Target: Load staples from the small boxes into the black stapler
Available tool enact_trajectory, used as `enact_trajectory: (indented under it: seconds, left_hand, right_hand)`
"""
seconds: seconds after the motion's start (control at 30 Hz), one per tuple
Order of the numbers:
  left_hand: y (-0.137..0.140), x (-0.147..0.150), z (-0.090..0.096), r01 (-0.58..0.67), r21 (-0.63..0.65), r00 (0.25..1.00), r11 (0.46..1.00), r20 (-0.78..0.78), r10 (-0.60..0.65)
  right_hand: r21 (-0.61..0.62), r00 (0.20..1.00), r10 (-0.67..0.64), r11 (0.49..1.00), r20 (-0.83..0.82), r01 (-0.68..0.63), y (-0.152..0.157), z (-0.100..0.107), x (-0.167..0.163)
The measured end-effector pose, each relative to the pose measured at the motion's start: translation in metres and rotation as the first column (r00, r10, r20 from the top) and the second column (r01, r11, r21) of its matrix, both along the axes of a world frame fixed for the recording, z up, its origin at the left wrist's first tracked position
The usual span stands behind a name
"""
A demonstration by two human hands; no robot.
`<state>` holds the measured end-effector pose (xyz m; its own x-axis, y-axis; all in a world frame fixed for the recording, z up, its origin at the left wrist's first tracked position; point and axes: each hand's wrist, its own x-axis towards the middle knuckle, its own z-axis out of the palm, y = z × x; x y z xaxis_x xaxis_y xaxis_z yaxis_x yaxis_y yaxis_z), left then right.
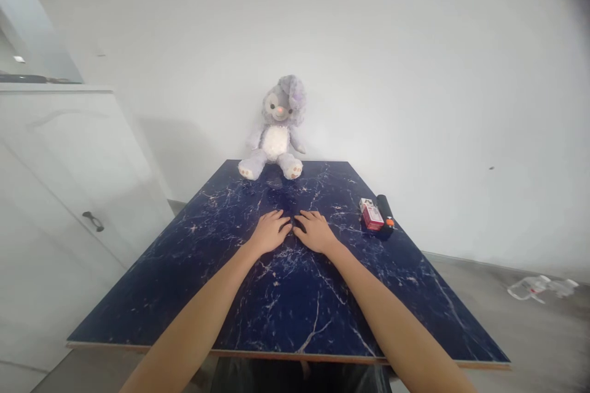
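Observation:
My left hand [270,232] lies palm down on the dark blue marble-patterned table [295,295], fingers apart and nothing in it. Just to its right, my right hand [314,231] rests flat in the same way, also holding nothing. The two thumbs point toward each other and nearly meet. Beyond both hands, a plush rabbit [276,135] in pale grey-lilac with a white belly sits upright at the table's far edge, against the wall. A small red and white box [371,215] stands to the right of my right hand, beside a black cylindrical object [384,209] with an orange part.
A white cabinet [59,196] with a dark handle [93,221] is on the left. The pale wall [415,73] rises behind the table. Clear plastic bottles [530,287] lie on the grey floor at the right.

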<state>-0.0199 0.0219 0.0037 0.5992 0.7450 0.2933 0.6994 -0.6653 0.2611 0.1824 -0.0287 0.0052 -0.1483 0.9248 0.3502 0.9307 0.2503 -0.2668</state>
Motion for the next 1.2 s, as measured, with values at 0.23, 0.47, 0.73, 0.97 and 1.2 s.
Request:
enact_trajectory:
  seconds: [0.23, 0.47, 0.73, 0.97, 1.2]
  left_hand:
    - [-0.003, 0.003, 0.012, 0.001, 0.056, 0.997, 0.998, 0.078, -0.005]
    - [-0.003, -0.077, 0.028, -0.083, -0.066, 0.923, 0.994, 0.370, 0.101]
    - [0.021, -0.126, 0.022, -0.455, -0.375, 0.245, 0.808, 0.820, 0.518]
    - [0.017, -0.119, 0.024, -0.380, -0.341, 0.393, 0.860, 0.782, 0.483]
    - [0.037, -0.132, 0.013, -0.438, -0.331, 0.528, 0.836, 0.658, 0.537]
  right_hand:
    - [0.358, 0.997, -0.069, 0.931, -0.017, 0.070, -0.009, 0.017, -0.009]
    - [0.504, 0.801, -0.405, 0.628, -0.440, 0.594, -0.059, 0.025, 0.098]
    - [-0.249, 0.646, -0.720, 0.694, -0.253, 0.676, -0.052, 0.034, 0.174]
    - [-0.199, 0.788, -0.559, 0.829, -0.257, 0.523, 0.024, 0.036, 0.048]
    - [-0.167, 0.809, -0.328, 0.945, -0.488, 0.283, 0.080, 0.022, -0.128]
